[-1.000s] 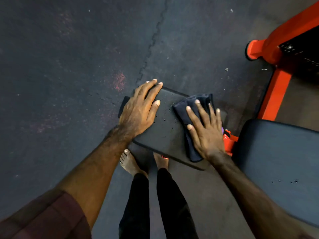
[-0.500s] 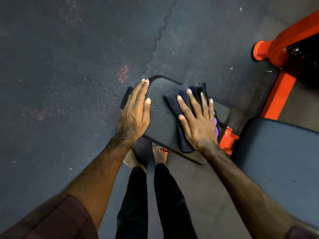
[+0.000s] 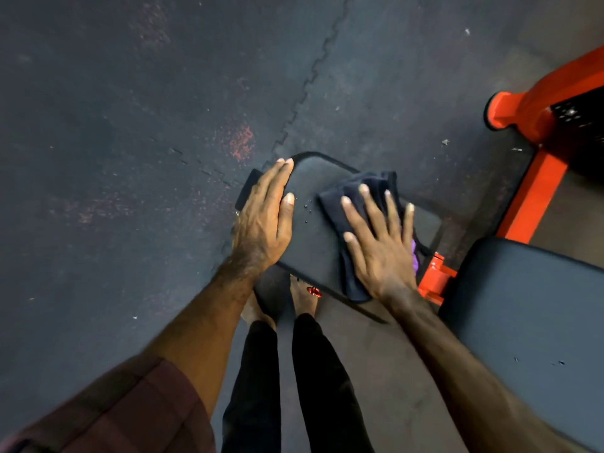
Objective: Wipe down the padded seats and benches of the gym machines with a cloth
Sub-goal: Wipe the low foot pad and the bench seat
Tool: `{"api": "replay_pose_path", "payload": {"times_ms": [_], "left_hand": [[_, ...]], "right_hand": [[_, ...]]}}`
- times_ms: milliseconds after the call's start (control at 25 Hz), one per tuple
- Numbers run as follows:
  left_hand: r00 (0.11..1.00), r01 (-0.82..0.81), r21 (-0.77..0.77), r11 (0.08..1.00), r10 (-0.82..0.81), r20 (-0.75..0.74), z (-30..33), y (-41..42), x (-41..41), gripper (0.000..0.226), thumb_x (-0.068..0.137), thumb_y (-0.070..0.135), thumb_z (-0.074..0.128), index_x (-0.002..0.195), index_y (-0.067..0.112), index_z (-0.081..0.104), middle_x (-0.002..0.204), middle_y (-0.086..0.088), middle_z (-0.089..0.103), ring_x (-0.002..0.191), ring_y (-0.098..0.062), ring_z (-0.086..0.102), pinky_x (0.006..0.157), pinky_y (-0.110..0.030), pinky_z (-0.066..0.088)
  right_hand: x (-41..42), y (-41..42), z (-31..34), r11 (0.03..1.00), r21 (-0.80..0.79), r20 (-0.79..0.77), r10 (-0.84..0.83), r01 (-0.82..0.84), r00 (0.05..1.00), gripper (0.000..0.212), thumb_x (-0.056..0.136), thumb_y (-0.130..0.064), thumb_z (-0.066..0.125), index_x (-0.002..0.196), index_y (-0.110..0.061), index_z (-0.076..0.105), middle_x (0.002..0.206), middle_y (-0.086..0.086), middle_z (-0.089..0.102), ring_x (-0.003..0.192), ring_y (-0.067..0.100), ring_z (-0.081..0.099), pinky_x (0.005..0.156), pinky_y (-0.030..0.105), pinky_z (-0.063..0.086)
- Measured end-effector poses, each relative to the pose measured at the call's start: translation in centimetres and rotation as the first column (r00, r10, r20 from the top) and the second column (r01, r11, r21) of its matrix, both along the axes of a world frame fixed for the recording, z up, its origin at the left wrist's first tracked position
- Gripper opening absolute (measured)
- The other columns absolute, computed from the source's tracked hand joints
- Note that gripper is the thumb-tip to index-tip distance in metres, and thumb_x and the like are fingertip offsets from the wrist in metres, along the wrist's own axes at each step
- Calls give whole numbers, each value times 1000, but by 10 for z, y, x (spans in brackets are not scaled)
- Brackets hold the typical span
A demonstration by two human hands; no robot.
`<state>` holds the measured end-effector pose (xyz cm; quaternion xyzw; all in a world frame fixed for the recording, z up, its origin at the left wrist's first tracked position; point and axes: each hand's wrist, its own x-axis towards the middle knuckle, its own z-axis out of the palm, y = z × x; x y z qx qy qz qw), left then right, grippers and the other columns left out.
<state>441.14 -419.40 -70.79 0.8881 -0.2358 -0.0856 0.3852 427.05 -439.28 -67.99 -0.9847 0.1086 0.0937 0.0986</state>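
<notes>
Right hand (image 3: 380, 246) flat on bunched dark cloth (image 3: 356, 204), left hand (image 3: 261, 220) flat on droplet-speckled black seat pad (image 3: 313, 243), neither grip clenched; cloth's underside hidden.

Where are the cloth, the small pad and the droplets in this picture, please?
cloth (image 3: 354, 191), head view, folded top part.
small pad (image 3: 318, 243), head view, bare middle.
droplets (image 3: 306, 209), head view, cluster between the hands.
</notes>
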Motion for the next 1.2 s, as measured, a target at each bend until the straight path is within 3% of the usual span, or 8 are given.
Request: {"api": "replay_pose_path", "payload": {"times_ms": [120,200,280,440,680,880,1080,1200], "left_hand": [[1000,-5,5,1000,5,-4,0,-1,0,51,111,19,42,161,10,39,167,-5,39,155,-15,34,125,-40,33],[1000,-5,-11,1000,5,5,0,0,0,50,111,18,42,161,9,40,166,-6,40,155,-16,35,125,-40,34],[1000,-1,-21,1000,1,19,0,0,0,50,111,17,41,160,7,41,166,-6,41,155,-17,36,125,-42,34],[1000,-7,-14,1000,7,0,3,0,0,50,111,18,42,160,9,41,166,-5,41,154,-15,36,124,-40,35],[1000,-5,-17,1000,5,-13,0,1,0,50,112,21,41,160,11,41,166,-5,41,154,-16,36,125,-42,34],[996,-32,-58,998,27,-90,1,4,-5,49,112,18,43,161,10,40,167,-4,40,155,-14,35,127,-39,31],[984,-89,-73,993,76,-164,3,31,-25,46,112,19,44,158,10,46,163,-1,47,151,-10,40,126,-35,33],[976,-91,-64,994,76,-205,10,50,-32,44,111,17,46,155,10,51,159,-1,51,148,-9,45,124,-34,36]], "right_hand": [[30,-1,-9,939,16,3,-345,344,939,58,111,-48,28,167,-39,16,177,-5,8,163,31,2,123,72,8],[78,22,-10,886,44,31,-463,462,886,57,110,-50,28,166,-41,18,176,-5,15,162,31,5,122,72,7],[94,37,-7,942,35,52,-337,335,940,56,111,-50,29,166,-41,19,175,-4,15,162,31,7,125,69,6],[27,10,1,998,26,43,48,-49,998,57,112,-46,32,167,-36,19,177,-2,7,163,32,3,123,70,12],[85,45,-5,929,26,44,-370,369,928,58,112,-50,26,167,-39,13,177,-5,7,163,30,0,124,70,7],[5,34,4,999,9,26,50,-50,998,58,112,-46,30,168,-35,17,177,-3,4,163,30,1,123,69,13],[77,81,-1,926,25,56,-376,376,925,60,111,-51,28,167,-40,13,177,-4,4,163,34,-1,122,72,8],[63,90,-3,988,15,78,-154,154,985,59,111,-49,33,167,-39,17,177,-3,6,163,34,1,124,69,9]]}}
